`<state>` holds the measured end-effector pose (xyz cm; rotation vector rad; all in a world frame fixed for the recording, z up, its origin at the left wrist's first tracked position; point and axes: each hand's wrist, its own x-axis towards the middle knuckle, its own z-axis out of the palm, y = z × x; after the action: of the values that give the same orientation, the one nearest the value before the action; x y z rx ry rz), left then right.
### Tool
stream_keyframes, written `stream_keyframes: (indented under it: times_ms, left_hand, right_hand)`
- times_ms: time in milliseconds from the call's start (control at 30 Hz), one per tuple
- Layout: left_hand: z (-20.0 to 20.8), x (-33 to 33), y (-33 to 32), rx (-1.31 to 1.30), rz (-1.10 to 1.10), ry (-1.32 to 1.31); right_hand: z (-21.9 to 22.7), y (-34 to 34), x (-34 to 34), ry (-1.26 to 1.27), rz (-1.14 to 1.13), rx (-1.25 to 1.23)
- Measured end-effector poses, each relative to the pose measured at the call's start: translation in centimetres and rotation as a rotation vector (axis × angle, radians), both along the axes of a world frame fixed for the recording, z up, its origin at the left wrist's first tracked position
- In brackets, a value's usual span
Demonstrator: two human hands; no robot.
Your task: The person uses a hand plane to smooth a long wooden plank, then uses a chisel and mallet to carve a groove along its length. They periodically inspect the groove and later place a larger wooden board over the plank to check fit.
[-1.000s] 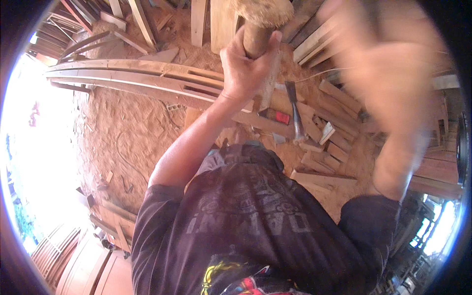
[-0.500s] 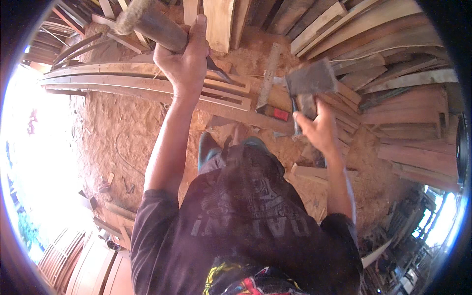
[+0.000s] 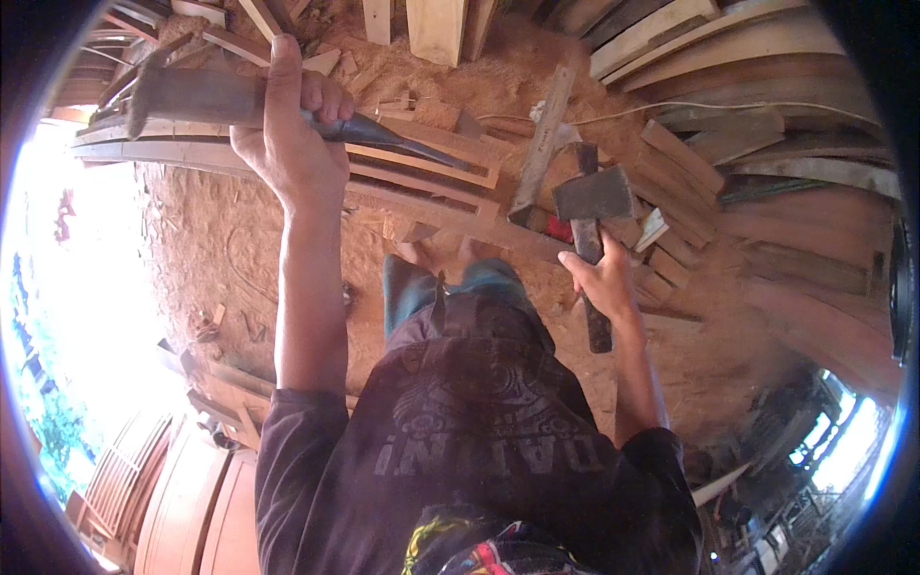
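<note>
My left hand (image 3: pixel 297 144) is closed around a chisel (image 3: pixel 196 98) with a thick wooden handle whose butt end is frayed. The thumb lies along the handle, and the dark blade points right and slightly down over slotted wooden boards (image 3: pixel 460 198). Blade tip and boards overlap in view; I cannot tell whether they touch. On the right, my right hand (image 3: pixel 609 280) grips a hammer (image 3: pixel 594 195) by its wooden handle, its blocky dark metal head upward. Behind the hammer, a small red item (image 3: pixel 559 228) shows partly beside a long, narrow, marked strip (image 3: pixel 542 144).
Stacked planks (image 3: pixel 738 67) fill the far right, with short offcuts (image 3: pixel 680 158) nearby. Long curved boards (image 3: pixel 163 151) run across the left. Sawdust-covered ground (image 3: pixel 211 230) lies around my bare feet (image 3: pixel 412 253). Wooden panels (image 3: pixel 182 498) stand at lower left.
My left hand has moved left and turned, so the chisel blade now shows more fully, pointing right. The hammer has come down slightly, and its handle is now in plain view.
</note>
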<state>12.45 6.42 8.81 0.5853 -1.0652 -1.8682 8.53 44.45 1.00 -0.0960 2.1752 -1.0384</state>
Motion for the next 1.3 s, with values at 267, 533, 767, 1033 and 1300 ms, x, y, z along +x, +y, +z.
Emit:
stream_keyframes:
  times_ms: [267, 533, 767, 1033, 1300]
  left_hand:
    - [-9.3, 0.7, -3.5, 0.349, 0.115, 0.031]
    - [-10.6, 0.1, -3.2, 0.454, 0.1, 0.07]
    - [-11.2, 3.1, -4.4, 0.416, 0.22, 0.007]
    - [-6.7, 0.2, -0.5, 0.236, -0.16, 0.125]
    - [0.7, 0.1, -1.5, 0.046, -0.194, 0.311]
  right_hand:
    - [8.0, -6.3, -6.7, 0.256, 0.129, 0.068]
    - [21.4, -29.8, -13.4, 1.166, 1.051, 0.001]
    - [22.2, -44.1, -4.6, 0.888, 1.572, 0.343]
    - [25.4, -42.0, -3.5, 0.748, 1.292, 0.354]
    - [23.2, -25.6, -8.2, 0.941, 0.577, -0.045]
